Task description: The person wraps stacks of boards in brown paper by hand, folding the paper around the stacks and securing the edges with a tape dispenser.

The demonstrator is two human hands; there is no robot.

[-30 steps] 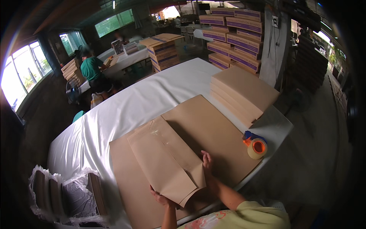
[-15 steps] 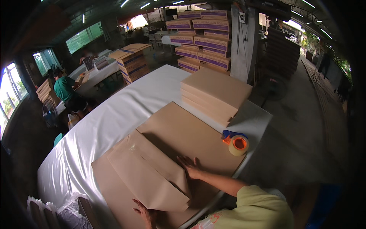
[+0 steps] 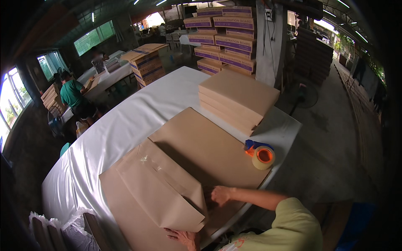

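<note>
A brown paper-wrapped parcel [image 3: 161, 184] lies aslant on a large flat brown sheet [image 3: 201, 142]. Shiny clear tape shows on its upper part, and a paper seam runs down its length. At the near end of the parcel is my left hand [image 3: 184, 238], fingers stretched out along the lower paper edge. My right hand [image 3: 221, 195] is against the parcel's right side, its fingers blurred and partly hidden in shadow there. To the right, a tape dispenser [image 3: 257, 152] with a blue and orange body and a wide tape roll rests at the sheet's edge.
A stack of brown wrapped packages [image 3: 238, 98] stands at the table's far right. White cloth [image 3: 104, 134] covers the table. Plastic-wrapped brown pieces [image 3: 69, 230] are at the lower left. Beyond are stacked cartons [image 3: 226, 39], a pillar [image 3: 269, 46] and a person in green [image 3: 72, 93].
My right hand has drawn in from lying flat on the sheet to the parcel's right side. My left hand has shifted right along the parcel's near end.
</note>
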